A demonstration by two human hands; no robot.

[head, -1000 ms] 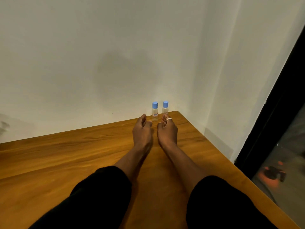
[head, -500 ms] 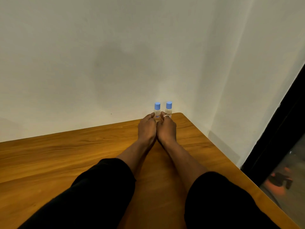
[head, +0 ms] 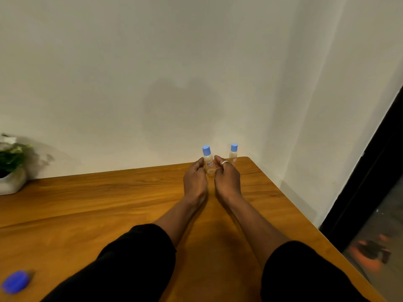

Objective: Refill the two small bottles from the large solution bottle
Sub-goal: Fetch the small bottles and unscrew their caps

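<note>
Held bottle [head: 208,164]: small, clear, blue cap, label facing you, cap leaning slightly left. It sits near the far right corner of the table [head: 87,214], a little in from the far edge. Can't tell if its base touches the wood or is just off it.

Your left hand [head: 195,182] curls its fingers against the bottle's left side. Your right hand [head: 227,180] does the same from the right, so both hands grip the same bottle between them. There is a ring [head: 225,162] on a right-hand finger. Wrists are low over the table, forearms bare, black sleeves [head: 139,262] pushed up.

Second bottle [head: 233,154]: same kind, blue cap on, upright, standing just behind your right-hand fingertips, closer to the far right corner and next to the wall [head: 152,62]. No hand on it.

Far left edge: a potted plant [head: 11,168] in a white pot against the wall. Near left corner: a blue object [head: 15,281], too blurred to identify. Off the right edge, a dark frame [head: 370,171] with glass below it.
</note>
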